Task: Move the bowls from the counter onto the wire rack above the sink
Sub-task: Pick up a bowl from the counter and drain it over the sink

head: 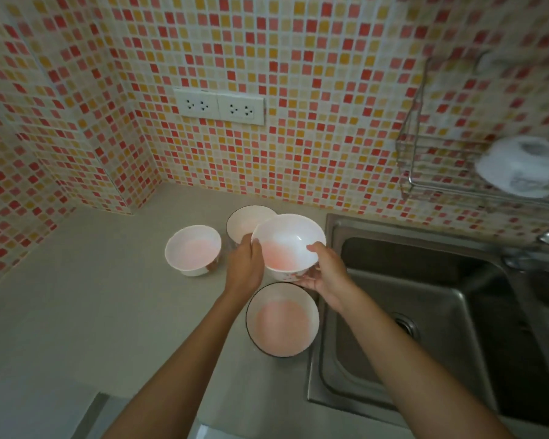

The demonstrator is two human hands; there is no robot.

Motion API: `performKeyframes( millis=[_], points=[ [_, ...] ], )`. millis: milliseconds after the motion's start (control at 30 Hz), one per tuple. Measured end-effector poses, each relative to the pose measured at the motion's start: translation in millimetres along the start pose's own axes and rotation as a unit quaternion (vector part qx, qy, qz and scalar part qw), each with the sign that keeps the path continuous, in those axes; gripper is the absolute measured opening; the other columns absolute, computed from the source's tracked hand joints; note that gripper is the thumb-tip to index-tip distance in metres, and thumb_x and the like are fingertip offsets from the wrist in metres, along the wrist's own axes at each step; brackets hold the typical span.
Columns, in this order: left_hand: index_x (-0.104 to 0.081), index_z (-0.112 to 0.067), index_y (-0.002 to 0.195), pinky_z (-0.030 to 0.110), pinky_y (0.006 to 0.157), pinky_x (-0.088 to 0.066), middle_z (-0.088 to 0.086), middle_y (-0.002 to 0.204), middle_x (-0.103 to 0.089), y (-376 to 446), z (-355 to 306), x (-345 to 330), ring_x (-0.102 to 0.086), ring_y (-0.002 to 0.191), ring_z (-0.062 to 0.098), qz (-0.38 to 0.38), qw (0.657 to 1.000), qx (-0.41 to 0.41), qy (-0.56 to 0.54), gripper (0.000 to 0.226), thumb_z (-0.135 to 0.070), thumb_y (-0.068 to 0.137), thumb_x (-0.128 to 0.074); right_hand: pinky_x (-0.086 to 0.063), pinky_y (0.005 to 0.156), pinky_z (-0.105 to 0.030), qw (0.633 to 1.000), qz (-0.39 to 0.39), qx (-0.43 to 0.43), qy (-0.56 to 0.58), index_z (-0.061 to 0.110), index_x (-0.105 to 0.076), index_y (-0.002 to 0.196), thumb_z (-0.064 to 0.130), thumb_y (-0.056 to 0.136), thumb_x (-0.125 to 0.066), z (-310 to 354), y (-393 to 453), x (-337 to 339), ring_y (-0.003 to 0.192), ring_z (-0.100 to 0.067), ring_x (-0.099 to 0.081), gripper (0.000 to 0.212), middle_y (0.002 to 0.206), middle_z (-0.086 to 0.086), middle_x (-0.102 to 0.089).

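Forearms, two, bare, are reaching up from the bottom edge over the counter (108,296); left hand (244,264) is pressing its fingers against the left wall of the held bowl (287,240), right hand (322,274) is cupping under its right side with the thumb hooked over the rim; both hands are clamped on that one bowl, apart from each other by its width.

Bowls on or over the counter, four in all, white, pink-tinted inside:
- held bowl, tilted toward the camera, raised above the counter beside the sink's left edge;
- dark-rimmed bowl (282,321), nearest the camera, sitting upright just beside the sink (425,312) rim, below the right wrist;
- left bowl (193,250), sitting upright, apart from the others, open counter lying to its left and front;
- rear bowl (246,221), partly hidden behind the held bowl, near the tiled wall (267,74).

Wire rack (425,160), one, is hanging on the wall above the sink, at upper right; one white bowl (520,166), blurred, is lying tilted in its right part; the rack's left part is showing bare wire.

Sink, one steel basin, is lying open at right; faucet (526,255) is showing at the far right edge.

Wall sockets (219,106), two plates side by side, are sitting on the tiles above the counter.
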State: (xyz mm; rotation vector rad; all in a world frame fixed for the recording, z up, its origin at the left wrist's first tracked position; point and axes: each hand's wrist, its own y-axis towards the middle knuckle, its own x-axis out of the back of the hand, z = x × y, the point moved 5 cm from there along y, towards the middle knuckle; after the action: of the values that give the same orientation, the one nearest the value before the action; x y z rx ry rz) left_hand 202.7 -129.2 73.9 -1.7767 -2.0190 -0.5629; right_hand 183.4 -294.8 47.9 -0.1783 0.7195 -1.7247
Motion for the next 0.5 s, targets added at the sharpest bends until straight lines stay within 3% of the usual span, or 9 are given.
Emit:
performKeyframes(
  millis=[100, 367, 500],
  points=[
    [-0.055, -0.009, 0.124, 0.036, 0.092, -0.046, 0.011, 0.122, -0.061, -11, -17, -36, -0.057, 0.110, 0.028, 0.031, 0.999, 0.006, -0.034, 0.039, -0.024, 0.102, -0.027, -0.058, 0.079, -0.045, 1.000, 0.004, -0.011, 0.000, 0.023, -0.043, 0.124, 0.022, 0.093, -0.053, 8, -15, 42, 0.112, -0.035, -0.057, 0.033, 0.122, -0.011, -0.050],
    [-0.058, -0.010, 0.116, 0.031, 0.084, -0.044, 0.011, 0.116, -0.064, -65, -68, -145, -0.059, 0.101, 0.025, 0.123, 0.991, -0.037, -0.035, 0.037, -0.031, 0.102, -0.030, -0.057, 0.083, -0.048, 0.998, -0.054, 0.007, 0.031, 0.019, -0.047, 0.129, 0.018, 0.090, -0.056, 24, -47, 183, 0.112, -0.035, -0.057, 0.040, 0.126, -0.014, -0.051],
    [-0.057, -0.012, 0.120, 0.019, 0.081, -0.037, 0.002, 0.114, -0.064, -95, -85, -190, -0.057, 0.104, 0.017, 0.147, 0.986, -0.079, -0.012, 0.036, -0.029, 0.102, -0.030, -0.056, 0.082, -0.048, 0.993, -0.103, 0.012, 0.054, 0.017, -0.049, 0.125, 0.013, 0.089, -0.058, 21, -58, 250, 0.113, -0.037, -0.057, 0.037, 0.123, -0.015, -0.053]
  ],
)
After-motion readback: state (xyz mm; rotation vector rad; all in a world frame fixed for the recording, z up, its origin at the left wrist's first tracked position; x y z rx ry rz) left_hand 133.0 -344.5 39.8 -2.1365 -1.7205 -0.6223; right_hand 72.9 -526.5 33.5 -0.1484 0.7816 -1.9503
